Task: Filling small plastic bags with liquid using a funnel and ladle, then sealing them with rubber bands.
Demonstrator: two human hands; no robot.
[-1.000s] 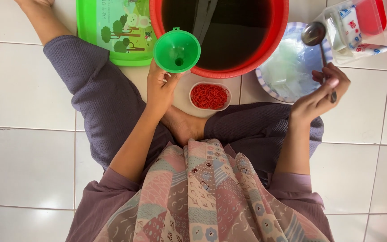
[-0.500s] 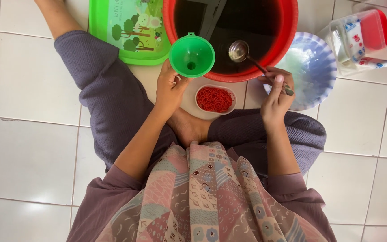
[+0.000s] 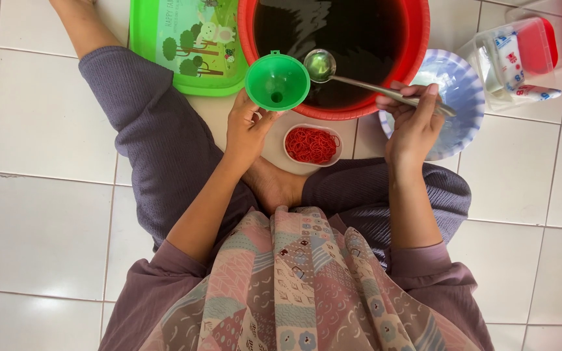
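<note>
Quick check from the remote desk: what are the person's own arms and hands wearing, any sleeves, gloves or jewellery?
Both hands are bare: no gloves, rings or watch visible on the left hand or the right hand. The forearms are uncovered, with dusty mauve-purple sleeves pushed up to about the elbows. A patchwork-patterned pink, blue and brown cloth hangs between the arms.

green tray, small dish of red rubber bands, blue bowl, clear container.
</note>
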